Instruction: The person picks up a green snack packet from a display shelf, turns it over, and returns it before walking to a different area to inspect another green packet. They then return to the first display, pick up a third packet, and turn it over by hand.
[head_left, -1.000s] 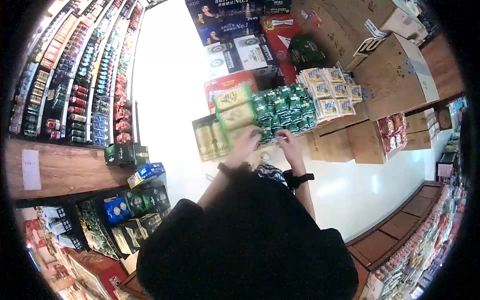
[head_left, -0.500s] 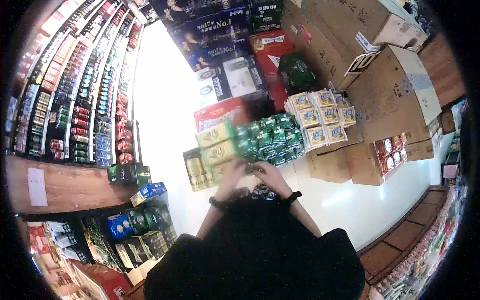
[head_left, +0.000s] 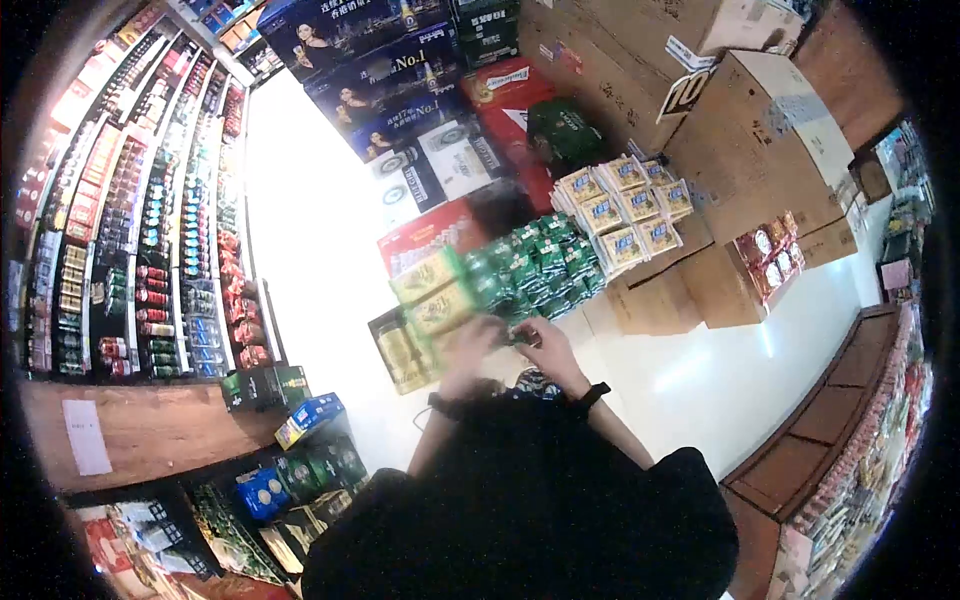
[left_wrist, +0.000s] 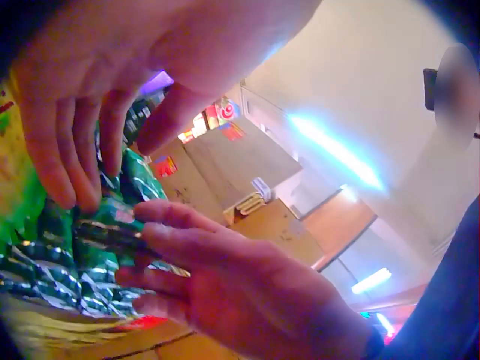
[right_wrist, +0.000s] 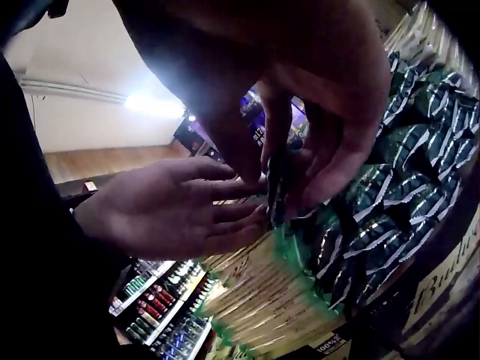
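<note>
My right hand (head_left: 553, 358) pinches a small dark green foil packet (right_wrist: 277, 187) between thumb and fingers, in front of my body. Beside it my left hand (head_left: 466, 360), blurred in the head view, has its fingers extended; in the right wrist view its fingertips come right at the packet's edge. Just beyond both hands lies a stack of similar green packets (head_left: 545, 262) with silvery crimped ends. To its left are large yellow packs with green edges (head_left: 432, 308). Cream-coloured packs with blue print (head_left: 622, 212) lie to its right.
Brown cartons (head_left: 760, 130) stand at the right, with red packs (head_left: 770, 255) on one. Blue beer cases (head_left: 385, 75) are piled at the back, a gold can case (head_left: 400, 355) at the near left. Drink shelves (head_left: 150, 230) line the far left; a wooden ledge (head_left: 150, 430) runs below.
From the near edge of the green stack, both hands have drawn together and back toward the body. A packet now shows in the right hand. The head view has shifted and turned.
</note>
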